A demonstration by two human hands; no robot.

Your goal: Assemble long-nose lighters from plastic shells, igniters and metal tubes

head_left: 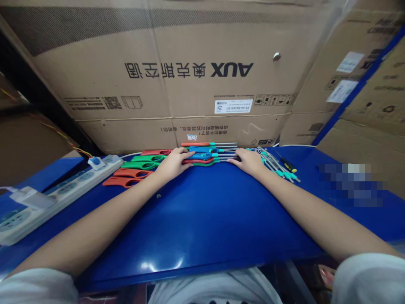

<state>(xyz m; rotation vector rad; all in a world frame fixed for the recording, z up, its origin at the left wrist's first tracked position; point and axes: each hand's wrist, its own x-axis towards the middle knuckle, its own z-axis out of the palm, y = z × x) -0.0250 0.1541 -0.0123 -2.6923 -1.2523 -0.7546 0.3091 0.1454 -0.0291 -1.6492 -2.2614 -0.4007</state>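
Note:
A stack of long lighters [205, 154] with red, blue and green handles and metal tubes lies at the far side of the blue table [202, 219]. My left hand [173, 164] rests on the handle end of the stack, fingers curled over a red and a blue lighter. My right hand [249, 161] presses against the metal tube ends, fingers bent around them. Loose red and green handles [136, 171] lie to the left of my left hand. A heap of metal tubes with green tips [278, 166] lies to the right of my right hand.
A large cardboard box [177, 71] stands right behind the lighters, with more boxes [363, 97] at the right. A white power strip [57, 192] lies on the left of the table. A small black and yellow screwdriver [286, 162] lies by the tubes.

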